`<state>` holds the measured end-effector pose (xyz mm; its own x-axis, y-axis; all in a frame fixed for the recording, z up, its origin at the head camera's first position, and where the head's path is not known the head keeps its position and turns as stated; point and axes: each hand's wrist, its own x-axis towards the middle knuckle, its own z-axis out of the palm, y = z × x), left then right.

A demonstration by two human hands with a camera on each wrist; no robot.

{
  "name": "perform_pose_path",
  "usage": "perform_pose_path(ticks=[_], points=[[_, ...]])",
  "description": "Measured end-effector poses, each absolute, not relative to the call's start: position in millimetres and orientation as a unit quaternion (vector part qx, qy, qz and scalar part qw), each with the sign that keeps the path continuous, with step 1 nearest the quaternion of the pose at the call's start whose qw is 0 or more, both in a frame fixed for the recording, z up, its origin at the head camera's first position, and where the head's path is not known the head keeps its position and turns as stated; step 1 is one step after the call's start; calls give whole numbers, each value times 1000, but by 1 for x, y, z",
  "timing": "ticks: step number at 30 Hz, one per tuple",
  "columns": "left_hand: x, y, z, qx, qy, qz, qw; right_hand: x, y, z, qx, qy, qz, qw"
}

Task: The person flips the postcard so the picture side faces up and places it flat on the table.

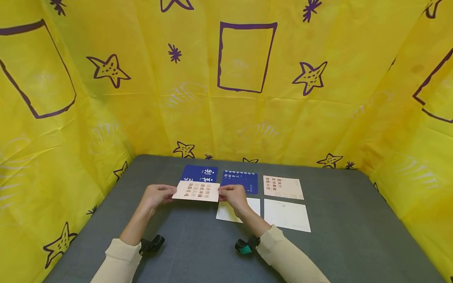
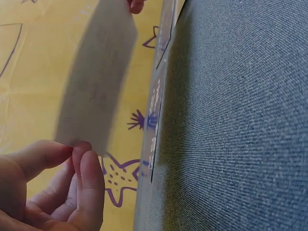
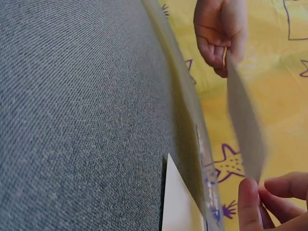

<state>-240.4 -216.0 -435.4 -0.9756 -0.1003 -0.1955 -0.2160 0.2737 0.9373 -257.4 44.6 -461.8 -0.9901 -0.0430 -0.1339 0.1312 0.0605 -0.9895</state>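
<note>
Above the table, both hands hold a pale card [image 1: 197, 191] printed with columns of orange-brown and grey characters. My left hand [image 1: 158, 195] pinches its left edge between thumb and fingers. The right hand [image 1: 233, 197] pinches the opposite edge. In the left wrist view the card's plain greyish back [image 2: 96, 77] shows, with the left hand [image 2: 62, 187] at its lower end. The right wrist view has the card almost edge-on, its near end between the fingers of the right hand [image 3: 274, 204]. Behind the held card lies a blue card [image 1: 199, 173], partly covered by it.
Another blue card [image 1: 240, 182] and a cream printed card [image 1: 283, 187] lie in the back row. In front are two white cards, one [image 1: 226, 212] partly behind the right forearm and one [image 1: 287, 215] farther right. Yellow patterned cloth [image 1: 240, 118] surrounds the grey table [image 1: 191, 251].
</note>
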Motion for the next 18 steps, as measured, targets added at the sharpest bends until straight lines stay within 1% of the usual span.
perform_pose_path(ticks=[10,18], points=[[-240,-220,-440,-99,801,589,51,-256,34,-466,32,709,-702,49],[-241,-222,-444,-93,814,570,57,-255,28,-469,42,706,-705,54]])
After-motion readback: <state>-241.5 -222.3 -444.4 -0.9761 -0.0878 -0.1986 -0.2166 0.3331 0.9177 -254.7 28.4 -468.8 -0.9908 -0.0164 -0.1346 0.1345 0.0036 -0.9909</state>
